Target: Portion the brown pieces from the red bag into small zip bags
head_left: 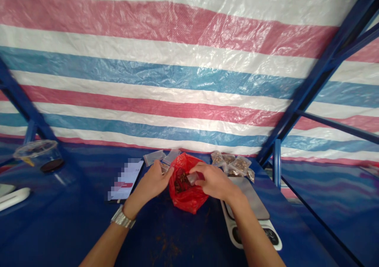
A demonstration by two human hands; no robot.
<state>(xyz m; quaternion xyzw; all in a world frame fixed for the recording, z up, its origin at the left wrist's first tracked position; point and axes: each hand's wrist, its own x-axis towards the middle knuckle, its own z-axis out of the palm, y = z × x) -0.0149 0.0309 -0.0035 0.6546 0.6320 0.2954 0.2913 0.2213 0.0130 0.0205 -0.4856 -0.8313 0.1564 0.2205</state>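
Observation:
A red plastic bag (191, 206) stands with its mouth open on the blue table, dark brown dried bits (180, 182) inside it. My right hand (211, 180) reaches into the mouth from the right, fingers closed on a small clear plastic piece (193, 178); whether that is a scoop or a little bag I cannot tell. At the bag's left rim is my left hand (155, 182), wearing a metal watch. Its thumb touches the red rim, and its curled fingers close around something small that is mostly hidden.
Flat clear zip bags (154, 156) lie behind my left hand. Filled zip bags (239, 163) sit behind a white kitchen scale (251, 198) at right. A phone (127, 180) and a clear plastic tub (40, 156) are left. Blue metal posts (308, 89) and a striped tarp (166, 73) stand behind.

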